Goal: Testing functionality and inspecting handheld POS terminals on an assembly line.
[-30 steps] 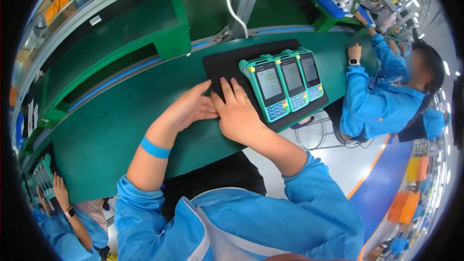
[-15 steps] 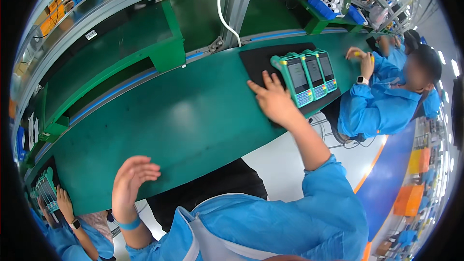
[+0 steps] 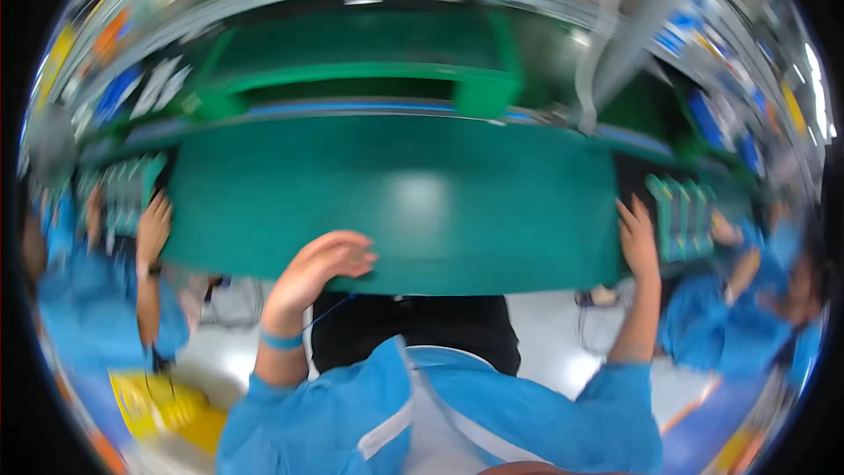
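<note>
Green tabletop (image 3: 387,211) fills the middle. Far right, the right hand (image 3: 637,233), fingers extended, slightly parted, meets a black mat (image 3: 631,176) bearing green-cased devices (image 3: 665,213); light, even pressure should steady them. Left hand (image 3: 330,259) hovers near, empty, loosely bent.

You get bright indoor light | white lamps (image 3: 817,79) flare at your right | glare pools on the green tabletop (image 3: 418,198) | motion blur softens your left hand (image 3: 322,262), smears the grey post (image 3: 652,19) | fisheye bends your edges, corners black
</note>
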Tool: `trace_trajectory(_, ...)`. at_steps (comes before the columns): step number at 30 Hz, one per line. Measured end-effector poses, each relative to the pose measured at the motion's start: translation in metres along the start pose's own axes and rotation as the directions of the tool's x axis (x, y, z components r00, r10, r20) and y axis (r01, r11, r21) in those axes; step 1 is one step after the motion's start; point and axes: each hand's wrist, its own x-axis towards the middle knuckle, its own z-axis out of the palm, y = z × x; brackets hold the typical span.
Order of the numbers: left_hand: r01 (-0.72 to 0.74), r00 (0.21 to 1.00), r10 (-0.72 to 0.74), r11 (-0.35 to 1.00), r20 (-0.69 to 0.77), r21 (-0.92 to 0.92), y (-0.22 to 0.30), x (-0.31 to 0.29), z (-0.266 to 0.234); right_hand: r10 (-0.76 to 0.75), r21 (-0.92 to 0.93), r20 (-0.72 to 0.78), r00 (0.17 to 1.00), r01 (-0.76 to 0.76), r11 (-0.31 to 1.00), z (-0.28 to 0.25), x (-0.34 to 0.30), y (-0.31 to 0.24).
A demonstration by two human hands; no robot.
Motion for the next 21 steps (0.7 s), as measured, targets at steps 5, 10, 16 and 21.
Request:
trace_trajectory(5, -0.039, 0.999, 0.038, 0.996, -0.014, -0.076, -0.010, 0.001, -0.005, -0.043, 0.139, 0.131, 0.990, 0.024, 0.990, -0.008, -0.004, -0.021)
trace_trajectory(10, -0.079, 0.997, 0.080, 0.984, 0.001, 0.160, -0.009, 0.012, 0.013, -0.247, 0.363, 0.080, 0.966, 0.203, 0.910, -0.015, 0.036, -0.076)
trace_trajectory(16, -0.117, 0.981, 0.193, 0.612, -0.004, 0.782, 0.008, 0.037, 0.069, -0.512, 0.524, 0.051, 0.857, 0.413, 0.745, -0.005, 0.072, -0.206)
trace_trajectory(21, -0.217, 0.960, 0.265, 0.493, 0.092, 0.843, 0.021, 0.089, 0.092, -0.560, 0.640, 0.007, 0.829, 0.426, 0.639, 0.031, 0.085, -0.250)
